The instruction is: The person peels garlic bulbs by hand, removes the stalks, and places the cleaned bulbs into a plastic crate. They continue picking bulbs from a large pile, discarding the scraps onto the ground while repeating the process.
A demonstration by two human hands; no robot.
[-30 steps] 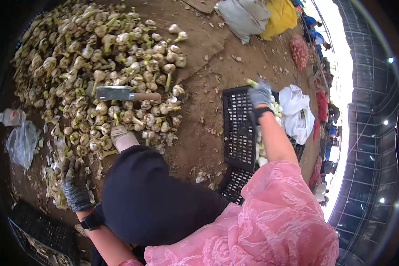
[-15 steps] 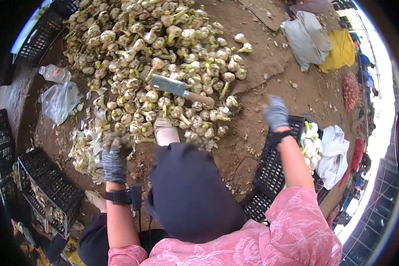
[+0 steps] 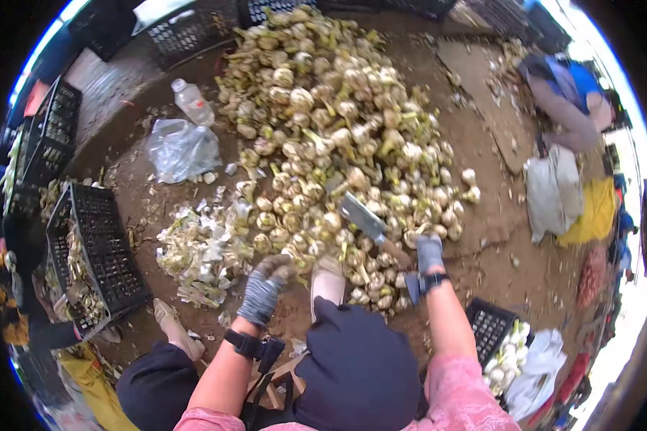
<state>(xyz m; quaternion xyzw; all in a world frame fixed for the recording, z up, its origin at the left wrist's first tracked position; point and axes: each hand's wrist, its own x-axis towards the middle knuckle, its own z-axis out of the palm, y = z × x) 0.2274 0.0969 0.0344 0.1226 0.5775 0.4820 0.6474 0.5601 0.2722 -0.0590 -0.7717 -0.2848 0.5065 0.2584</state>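
My left hand (image 3: 264,286), in a grey glove with dirt-stained fingers, reaches over the soil beside my shoe (image 3: 328,281); its fingers are apart and nothing shows in them. My right hand (image 3: 430,254), gloved too, is at the near right edge of the heap of garlic bulbs (image 3: 323,129). Its fingertips come against a garlic bulb (image 3: 412,238), but whether they grip it is hidden. A cleaver (image 3: 363,217) lies on the garlic, its wooden handle pointing towards my right hand. Left of my left hand is a pile of garlic peelings and trimmings (image 3: 205,248).
A black crate (image 3: 489,329) with trimmed white garlic (image 3: 509,353) and a white plastic bag (image 3: 543,366) stand at right. Another crate (image 3: 104,244) tilts at left. A clear bag (image 3: 183,151) and plastic bottle (image 3: 193,103) lie behind the peelings. Another person (image 3: 564,104) sits far right.
My right hand has moved from beside the right-hand crate to the garlic near the cleaver handle. My left hand has left the peelings and come nearer my shoe. The view has turned leftward.
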